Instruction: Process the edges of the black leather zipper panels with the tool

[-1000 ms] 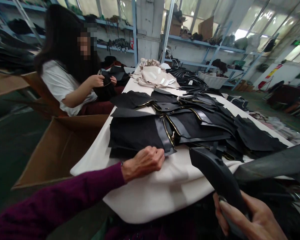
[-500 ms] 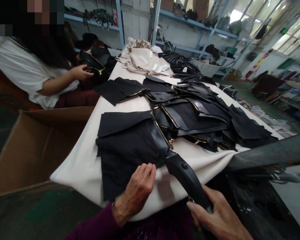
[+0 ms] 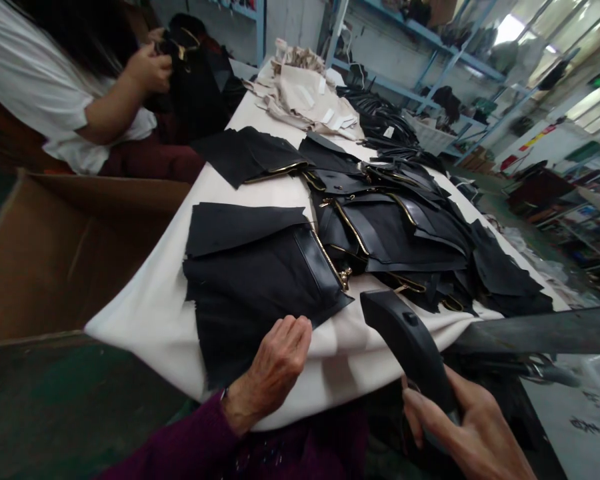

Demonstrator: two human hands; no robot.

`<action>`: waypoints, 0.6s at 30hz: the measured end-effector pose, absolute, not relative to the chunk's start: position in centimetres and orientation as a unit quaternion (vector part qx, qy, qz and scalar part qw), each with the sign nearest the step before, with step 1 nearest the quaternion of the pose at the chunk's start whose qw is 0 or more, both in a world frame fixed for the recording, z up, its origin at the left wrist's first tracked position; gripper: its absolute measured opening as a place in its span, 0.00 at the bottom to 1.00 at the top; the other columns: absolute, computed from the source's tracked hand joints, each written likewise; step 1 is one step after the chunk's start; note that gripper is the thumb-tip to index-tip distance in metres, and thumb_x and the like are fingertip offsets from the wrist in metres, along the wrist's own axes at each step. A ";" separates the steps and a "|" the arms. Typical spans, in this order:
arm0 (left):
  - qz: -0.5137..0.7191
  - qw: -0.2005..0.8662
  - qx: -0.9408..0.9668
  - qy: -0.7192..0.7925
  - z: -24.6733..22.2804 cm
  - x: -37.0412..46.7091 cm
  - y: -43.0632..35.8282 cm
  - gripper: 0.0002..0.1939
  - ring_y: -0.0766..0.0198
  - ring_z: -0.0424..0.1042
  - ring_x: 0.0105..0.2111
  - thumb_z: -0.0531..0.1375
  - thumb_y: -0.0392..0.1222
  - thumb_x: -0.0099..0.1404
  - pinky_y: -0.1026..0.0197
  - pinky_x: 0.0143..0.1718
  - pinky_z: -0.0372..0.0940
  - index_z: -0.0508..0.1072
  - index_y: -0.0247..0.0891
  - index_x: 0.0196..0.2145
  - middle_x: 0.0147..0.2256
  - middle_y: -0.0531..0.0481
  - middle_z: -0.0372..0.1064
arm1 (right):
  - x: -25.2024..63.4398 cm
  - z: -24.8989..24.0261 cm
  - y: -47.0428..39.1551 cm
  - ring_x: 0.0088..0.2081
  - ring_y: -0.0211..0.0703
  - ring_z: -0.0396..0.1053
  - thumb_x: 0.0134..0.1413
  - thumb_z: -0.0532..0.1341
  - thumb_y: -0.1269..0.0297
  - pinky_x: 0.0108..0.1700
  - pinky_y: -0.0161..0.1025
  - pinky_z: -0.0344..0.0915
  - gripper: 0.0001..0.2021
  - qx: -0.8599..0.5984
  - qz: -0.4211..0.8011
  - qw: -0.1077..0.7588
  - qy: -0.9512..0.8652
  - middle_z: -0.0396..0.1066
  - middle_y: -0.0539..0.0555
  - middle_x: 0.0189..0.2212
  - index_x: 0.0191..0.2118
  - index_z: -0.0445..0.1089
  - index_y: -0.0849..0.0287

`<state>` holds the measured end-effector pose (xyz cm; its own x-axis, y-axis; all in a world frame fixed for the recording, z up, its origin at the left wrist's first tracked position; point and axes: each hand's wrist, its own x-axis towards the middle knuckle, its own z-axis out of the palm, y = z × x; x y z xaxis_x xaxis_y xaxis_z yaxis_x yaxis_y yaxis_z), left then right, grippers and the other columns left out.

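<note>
A black fabric bag panel (image 3: 250,273) with a leather strip and a gold zipper lies flat near the table's front edge. My left hand (image 3: 275,367) is closed at its lower right edge, fingers curled together and pinching the cloth there; the fingertips are partly hidden. In my right hand (image 3: 460,413) is a black curved handheld device (image 3: 405,333) with a button on top, its kind unclear. The device's blunt end is over the white cloth, apart from the panel's right corner. Behind it lie several more zippered black panels (image 3: 400,227) in an overlapping heap.
White cloth (image 3: 145,293) covers the table. An open cardboard box (image 3: 105,180) stands at the left, beside a seated person whose hand (image 3: 150,70) holds a black zippered piece. Beige pieces (image 3: 305,93) and black strips (image 3: 380,113) are piled farther back. A grey metal beam (image 3: 545,333) juts in from the right.
The device in my right hand has moved right, away from the panel's corner. My left hand stays at the panel's edge. The other person's hand has risen with the black piece.
</note>
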<state>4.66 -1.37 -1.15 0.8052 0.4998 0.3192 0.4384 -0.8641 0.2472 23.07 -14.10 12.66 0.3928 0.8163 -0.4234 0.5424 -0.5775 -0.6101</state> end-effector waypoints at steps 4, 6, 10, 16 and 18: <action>0.188 0.083 0.947 0.248 -1.1 4.5 -1.4 0.17 0.55 0.61 0.41 0.49 0.27 0.62 0.54 0.42 0.61 0.62 0.25 0.49 0.42 0.39 0.62 | 21.9 11.3 -13.8 0.21 0.39 0.62 0.51 0.55 0.60 0.25 0.34 0.59 0.09 -0.795 0.390 0.185 -0.426 0.61 0.44 0.17 0.24 0.62 0.56; 0.181 0.083 0.949 0.244 -1.1 4.5 -1.3 0.17 0.55 0.61 0.41 0.49 0.27 0.61 0.53 0.43 0.61 0.62 0.25 0.49 0.43 0.40 0.61 | 21.0 10.1 -12.7 0.19 0.38 0.61 0.49 0.56 0.63 0.23 0.33 0.59 0.05 -0.781 0.407 0.197 -0.431 0.60 0.43 0.16 0.27 0.63 0.57; 0.157 0.076 0.955 0.239 -0.9 4.7 -1.3 0.19 0.55 0.61 0.41 0.48 0.26 0.61 0.53 0.43 0.61 0.61 0.25 0.50 0.43 0.39 0.62 | 20.5 9.1 -9.8 0.18 0.37 0.63 0.50 0.56 0.62 0.23 0.33 0.60 0.05 -0.761 0.410 0.219 -0.452 0.61 0.42 0.14 0.27 0.62 0.57; 0.101 0.102 0.957 0.253 1.6 3.7 -1.7 0.20 0.55 0.62 0.46 0.48 0.25 0.59 0.55 0.46 0.61 0.61 0.28 0.50 0.47 0.39 0.62 | 22.9 11.7 -9.1 0.16 0.36 0.59 0.52 0.55 0.56 0.20 0.32 0.55 0.12 -0.786 0.343 0.248 -0.451 0.59 0.42 0.13 0.23 0.60 0.56; 0.067 0.144 0.960 0.231 3.5 3.0 -0.1 0.13 0.58 0.66 0.41 0.50 0.31 0.61 0.58 0.42 0.63 0.67 0.32 0.43 0.43 0.42 0.64 | 23.8 12.4 -9.8 0.17 0.37 0.60 0.52 0.54 0.53 0.22 0.33 0.56 0.15 -0.791 0.328 0.233 -0.460 0.59 0.43 0.13 0.21 0.60 0.55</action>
<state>2.98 -0.09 3.51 0.8846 0.4622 0.0625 0.4236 -0.8521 0.3073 23.78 -9.82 12.38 0.3606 0.8816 -0.3045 0.5755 -0.4673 -0.6712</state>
